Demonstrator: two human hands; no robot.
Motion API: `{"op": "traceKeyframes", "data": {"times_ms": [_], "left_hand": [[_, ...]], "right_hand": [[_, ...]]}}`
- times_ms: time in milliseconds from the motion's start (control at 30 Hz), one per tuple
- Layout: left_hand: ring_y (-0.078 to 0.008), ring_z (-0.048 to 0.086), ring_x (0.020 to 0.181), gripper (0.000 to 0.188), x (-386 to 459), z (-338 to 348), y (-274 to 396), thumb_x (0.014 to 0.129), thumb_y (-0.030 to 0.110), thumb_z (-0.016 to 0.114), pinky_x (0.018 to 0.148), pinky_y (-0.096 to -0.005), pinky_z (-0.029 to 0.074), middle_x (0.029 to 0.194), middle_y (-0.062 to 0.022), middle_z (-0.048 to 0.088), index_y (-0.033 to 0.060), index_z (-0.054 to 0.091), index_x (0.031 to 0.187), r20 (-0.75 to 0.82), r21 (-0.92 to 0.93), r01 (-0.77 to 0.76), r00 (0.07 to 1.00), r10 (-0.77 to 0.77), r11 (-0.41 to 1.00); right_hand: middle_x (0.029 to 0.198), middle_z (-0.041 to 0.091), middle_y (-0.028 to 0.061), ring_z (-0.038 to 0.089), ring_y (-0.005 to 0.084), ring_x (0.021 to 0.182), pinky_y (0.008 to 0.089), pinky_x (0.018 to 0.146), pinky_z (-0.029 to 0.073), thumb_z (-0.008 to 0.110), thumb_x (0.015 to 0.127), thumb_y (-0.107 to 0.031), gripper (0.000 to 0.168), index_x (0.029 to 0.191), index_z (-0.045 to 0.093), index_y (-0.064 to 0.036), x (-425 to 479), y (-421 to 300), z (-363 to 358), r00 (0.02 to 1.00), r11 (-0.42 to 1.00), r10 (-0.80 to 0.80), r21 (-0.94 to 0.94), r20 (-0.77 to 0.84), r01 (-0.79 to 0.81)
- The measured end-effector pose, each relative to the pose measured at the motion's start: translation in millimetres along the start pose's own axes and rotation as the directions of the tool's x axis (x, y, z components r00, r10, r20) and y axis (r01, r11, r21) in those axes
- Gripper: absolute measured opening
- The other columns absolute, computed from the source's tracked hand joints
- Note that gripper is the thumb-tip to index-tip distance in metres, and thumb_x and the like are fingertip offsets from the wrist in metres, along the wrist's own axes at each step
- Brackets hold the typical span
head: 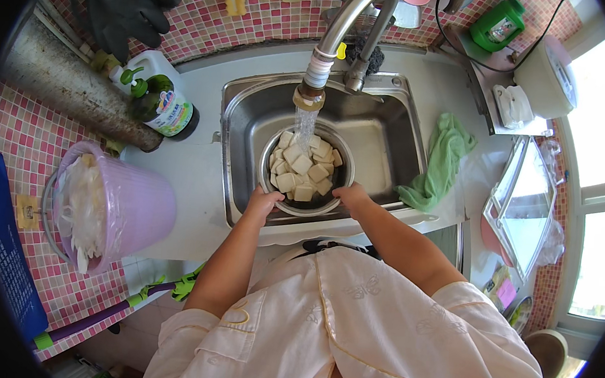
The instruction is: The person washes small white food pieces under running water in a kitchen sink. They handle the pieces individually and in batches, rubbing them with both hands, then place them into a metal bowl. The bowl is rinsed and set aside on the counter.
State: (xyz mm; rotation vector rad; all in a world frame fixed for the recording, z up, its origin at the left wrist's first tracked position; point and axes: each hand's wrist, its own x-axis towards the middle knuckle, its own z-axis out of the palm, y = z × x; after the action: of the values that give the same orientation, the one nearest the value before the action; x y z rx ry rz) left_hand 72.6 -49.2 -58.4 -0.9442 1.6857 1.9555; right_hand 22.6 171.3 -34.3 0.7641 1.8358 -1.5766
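A round metal bowl (349,145) sits in the stainless steel sink (400,138), under the faucet. It holds many pale, flat, squarish pieces (301,165), perhaps tofu. Water (305,122) runs from the faucet (336,29) onto them. My left hand (269,205) grips the bowl's near left rim, thumb on top. At the near right rim, my right hand (351,197) holds the bowl the same way. The fingers of both hands are partly hidden below the rim.
A green cloth (438,162) lies over the sink's right edge. Left of the sink stand a green pump bottle (165,106), a white jug (149,67) and a lilac bucket (138,208) holding plastic bags. Rubber gloves (119,12) hang on the tiled wall. A dish cover (522,201) is at the right.
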Motion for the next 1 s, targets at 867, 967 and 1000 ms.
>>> {"op": "traceKeyframes", "data": {"times_ms": [867,967,1000], "left_hand": [[-0.0172,0.057,0.061,0.031,-37.1,15.1,24.9,0.067,0.011,0.056,0.043,-0.0259,0.047,0.077,-0.0094,0.057,0.0005,0.050,0.095,-0.057,0.292,0.005,0.998,0.012,0.956],[-0.0149,0.054,0.054,0.030,-11.3,-6.9,7.9,0.065,0.015,0.058,0.041,-0.0241,0.039,0.073,-0.0069,0.057,0.0043,0.050,0.092,-0.115,0.309,-0.036,0.990,0.075,0.950],[-0.0133,0.052,0.049,0.029,-1.3,-14.5,2.7,0.065,0.017,0.060,0.039,-0.0231,0.034,0.070,-0.0053,0.056,0.0067,0.050,0.090,-0.146,0.300,-0.050,0.984,0.098,0.953]], "right_hand": [[0.066,0.058,0.0019,0.057,0.0122,0.056,0.0279,0.054,0.040,0.061,0.074,-0.021,0.014,0.082,0.054,-0.012,14.0,2.2,-19.0,0.914,0.915,0.357,-0.270,0.192,-0.301],[0.065,0.057,0.0025,0.055,0.0125,0.054,0.0265,0.050,0.039,0.061,0.073,-0.018,0.014,0.082,0.054,-0.010,16.9,6.1,-10.1,0.929,0.938,0.312,-0.221,0.199,-0.267],[0.065,0.057,0.0026,0.055,0.0126,0.053,0.0257,0.049,0.039,0.061,0.072,-0.016,0.013,0.082,0.054,-0.009,15.8,3.3,-1.9,0.941,0.951,0.272,-0.204,0.202,-0.231]]}}
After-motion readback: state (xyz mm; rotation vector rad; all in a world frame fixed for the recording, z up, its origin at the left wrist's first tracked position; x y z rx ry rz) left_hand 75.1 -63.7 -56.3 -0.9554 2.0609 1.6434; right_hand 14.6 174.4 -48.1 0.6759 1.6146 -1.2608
